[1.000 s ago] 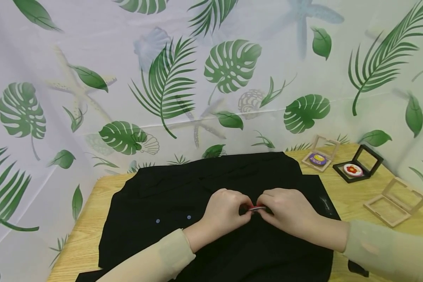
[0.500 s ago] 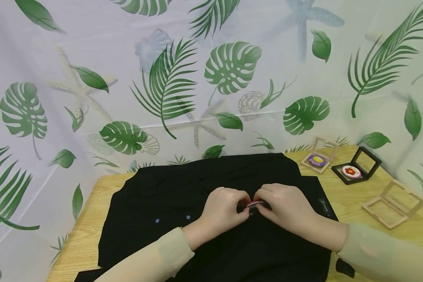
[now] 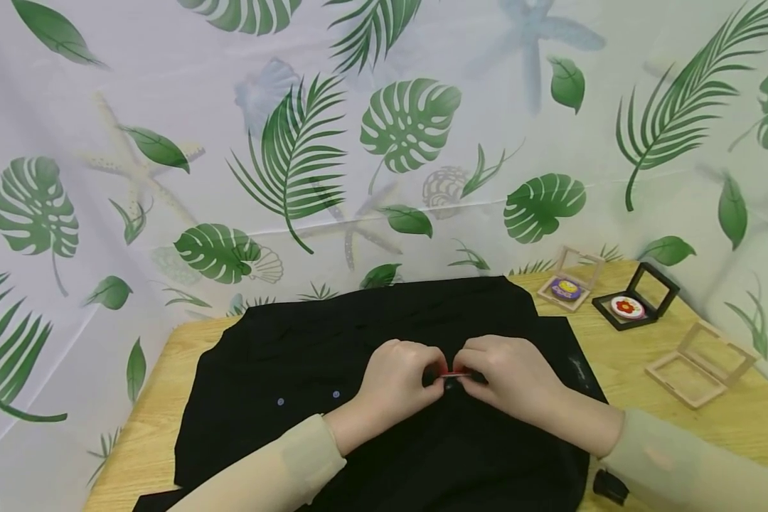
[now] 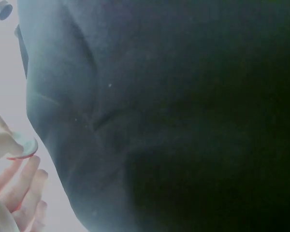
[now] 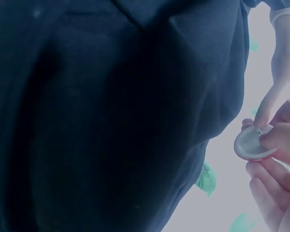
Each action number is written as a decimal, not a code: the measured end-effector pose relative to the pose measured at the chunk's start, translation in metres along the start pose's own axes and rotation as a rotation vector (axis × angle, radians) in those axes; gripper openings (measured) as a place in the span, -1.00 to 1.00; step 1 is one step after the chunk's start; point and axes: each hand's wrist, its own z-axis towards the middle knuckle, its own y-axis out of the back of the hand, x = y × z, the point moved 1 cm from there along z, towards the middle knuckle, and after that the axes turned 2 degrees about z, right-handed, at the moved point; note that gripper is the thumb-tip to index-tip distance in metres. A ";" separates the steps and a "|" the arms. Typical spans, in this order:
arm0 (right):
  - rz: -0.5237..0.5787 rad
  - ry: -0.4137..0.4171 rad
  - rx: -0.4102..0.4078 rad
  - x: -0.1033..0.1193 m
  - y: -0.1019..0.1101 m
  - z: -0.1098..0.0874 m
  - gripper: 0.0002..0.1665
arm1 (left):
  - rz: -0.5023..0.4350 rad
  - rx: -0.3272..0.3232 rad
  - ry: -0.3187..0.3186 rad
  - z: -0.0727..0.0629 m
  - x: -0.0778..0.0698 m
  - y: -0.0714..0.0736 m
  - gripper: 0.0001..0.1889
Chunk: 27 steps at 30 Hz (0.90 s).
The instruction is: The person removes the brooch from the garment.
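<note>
In the head view, my left hand [image 3: 400, 373] and right hand [image 3: 508, 370] meet above a black garment [image 3: 307, 355], pinching a small round badge [image 3: 453, 374] from both sides. The badge shows there only as a thin, red-edged strip, largely covered by my fingers. From the right wrist, its pale, hollow back [image 5: 247, 144] is visible, with a thumb on it and fingers beneath. The left wrist view catches part of the badge [image 4: 26, 145] at its left edge, held between thumb and fingers. The front of the badge is hidden.
On the wooden table [image 3: 742, 412], to the right, stand a light frame case [image 3: 566, 304] with a purple badge [image 3: 566, 289], a black case [image 3: 662, 313] with a red-flower badge [image 3: 627, 307], and an open light case [image 3: 694, 398]. A dark object [image 3: 611, 486] lies by the right sleeve.
The head view has swung slightly, so everything sits further left. Both hands keep hold of the badge, whose visible edge tilted half a second ago and looks nearly level now.
</note>
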 end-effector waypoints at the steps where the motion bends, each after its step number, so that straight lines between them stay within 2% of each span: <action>1: 0.003 -0.001 0.006 0.000 0.000 0.001 -0.68 | 0.002 -0.005 -0.003 0.000 0.001 0.000 -0.93; 9: 0.016 -0.029 0.063 0.000 -0.003 0.007 -0.66 | -0.012 -0.004 -0.001 -0.003 0.005 0.000 -0.93; 16: 0.071 0.053 0.060 -0.001 -0.006 0.006 -0.69 | -0.022 0.000 0.015 -0.010 0.008 0.000 -0.93; 21: 0.063 0.099 0.040 -0.001 -0.006 0.004 -0.67 | -0.007 0.010 0.029 -0.013 0.009 0.001 -0.95; 27: 0.067 0.121 0.030 -0.002 -0.008 0.000 -0.65 | -0.005 0.064 0.068 -0.017 0.011 0.000 -0.90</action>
